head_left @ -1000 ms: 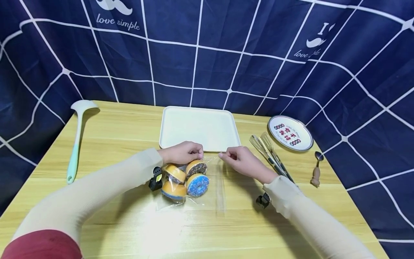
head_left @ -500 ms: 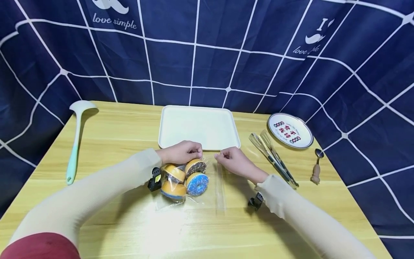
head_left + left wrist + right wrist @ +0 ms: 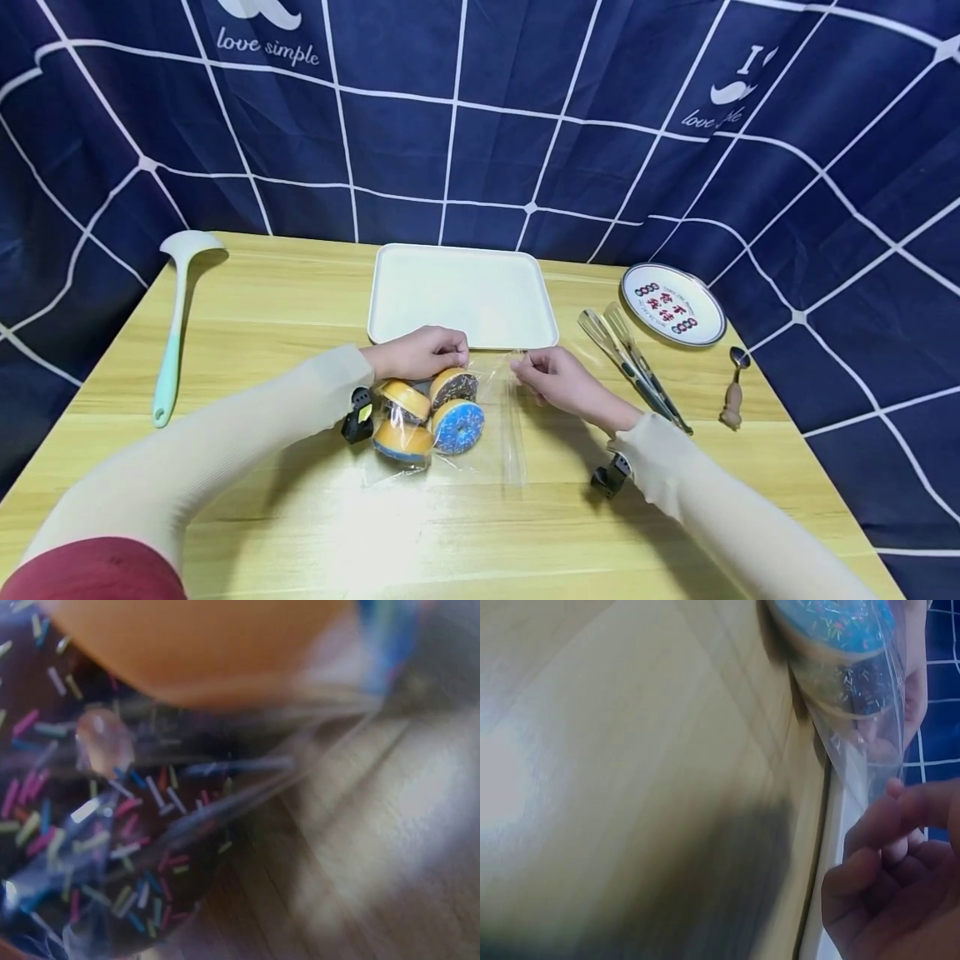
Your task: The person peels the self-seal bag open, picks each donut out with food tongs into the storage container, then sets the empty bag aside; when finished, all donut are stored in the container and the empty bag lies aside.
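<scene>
A clear plastic bag (image 3: 491,433) lies on the wooden table, with several sprinkled donuts in its left part. One donut with blue icing (image 3: 458,427) faces up at the right of the group; a chocolate donut (image 3: 454,387) sits behind it. My left hand (image 3: 424,353) pinches the bag's far edge, just beyond the donuts. My right hand (image 3: 562,382) pinches the far right corner of the bag between thumb and forefinger, its other fingers curled, as the right wrist view shows. Close up in the left wrist view, film stretches over a chocolate donut (image 3: 112,840).
A white tray (image 3: 461,296) stands right behind the hands. At the right lie metal tongs (image 3: 633,367), a printed plate (image 3: 697,312) and a small spoon with a wooden handle (image 3: 732,404). A ladle with a mint handle (image 3: 171,375) lies far left.
My right hand first shifted a little to the left, then back to the right, and the bag's right edge moved with it. The left hand and the donuts stayed put.
</scene>
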`<state>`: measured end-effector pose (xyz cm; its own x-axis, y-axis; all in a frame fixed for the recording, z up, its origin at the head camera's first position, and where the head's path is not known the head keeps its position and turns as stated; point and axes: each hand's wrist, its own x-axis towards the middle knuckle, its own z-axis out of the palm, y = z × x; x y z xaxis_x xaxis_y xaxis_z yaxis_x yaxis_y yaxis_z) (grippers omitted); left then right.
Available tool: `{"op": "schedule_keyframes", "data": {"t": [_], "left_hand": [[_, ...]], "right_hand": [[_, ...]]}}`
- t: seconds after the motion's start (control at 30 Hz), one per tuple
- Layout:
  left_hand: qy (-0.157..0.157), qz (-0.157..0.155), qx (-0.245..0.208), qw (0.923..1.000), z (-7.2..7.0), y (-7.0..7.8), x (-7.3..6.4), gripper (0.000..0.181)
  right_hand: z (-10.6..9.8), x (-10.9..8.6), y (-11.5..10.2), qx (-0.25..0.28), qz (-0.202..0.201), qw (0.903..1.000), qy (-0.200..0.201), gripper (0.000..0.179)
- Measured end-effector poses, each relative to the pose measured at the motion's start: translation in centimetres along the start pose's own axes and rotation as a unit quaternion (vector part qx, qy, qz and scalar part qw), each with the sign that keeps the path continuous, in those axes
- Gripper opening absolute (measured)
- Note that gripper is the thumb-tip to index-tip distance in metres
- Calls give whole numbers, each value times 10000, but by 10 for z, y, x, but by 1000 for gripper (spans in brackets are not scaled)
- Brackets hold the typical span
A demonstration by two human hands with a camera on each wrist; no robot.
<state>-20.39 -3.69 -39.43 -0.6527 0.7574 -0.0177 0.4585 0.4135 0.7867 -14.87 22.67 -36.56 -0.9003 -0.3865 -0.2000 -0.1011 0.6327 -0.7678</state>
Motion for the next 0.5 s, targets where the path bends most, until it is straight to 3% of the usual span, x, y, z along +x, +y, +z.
{"op": "schedule_keyframes", "data": {"t": [0.5], "left_hand": [[75, 37, 9, 10000, 1, -1, -2, 16]], "right_hand": [[-13, -7, 21, 255, -125, 9991, -316, 36]]}}
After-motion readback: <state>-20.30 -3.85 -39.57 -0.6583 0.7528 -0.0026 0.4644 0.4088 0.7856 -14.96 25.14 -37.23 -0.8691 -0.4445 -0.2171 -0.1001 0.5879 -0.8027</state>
